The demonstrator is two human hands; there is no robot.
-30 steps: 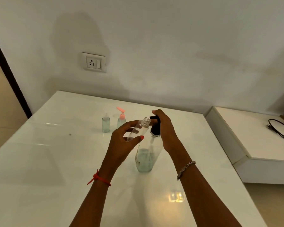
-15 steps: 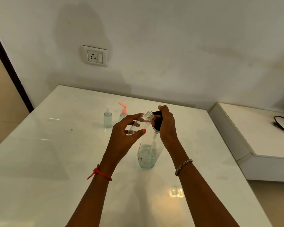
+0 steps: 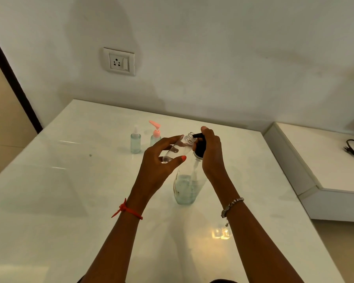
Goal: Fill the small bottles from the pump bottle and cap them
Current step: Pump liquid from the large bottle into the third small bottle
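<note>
Filling step under way. The pump bottle (image 3: 186,186) stands part full on the tabletop (image 3: 70,201). The right hand (image 3: 212,154) has its fingers curled over the black pump head (image 3: 200,147). The left hand (image 3: 159,162) grips the small bottle (image 3: 179,148), tilted, with its open mouth right at the nozzle. Next, I'd say: press down and keep that mouth lined up. Beyond, a white-capped bottle (image 3: 135,142) and a pink-topped bottle (image 3: 155,136) stand together, looking finished.

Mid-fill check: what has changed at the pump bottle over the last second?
Almost nothing. The left hand keeps holding the small clear bottle tilted, mouth at the nozzle of the pump bottle. The right hand stays on the black pump head. Nothing was taken hold of or let go. The white-capped bottle and pink-pump bottle stand as before; only the view shifted.
</note>
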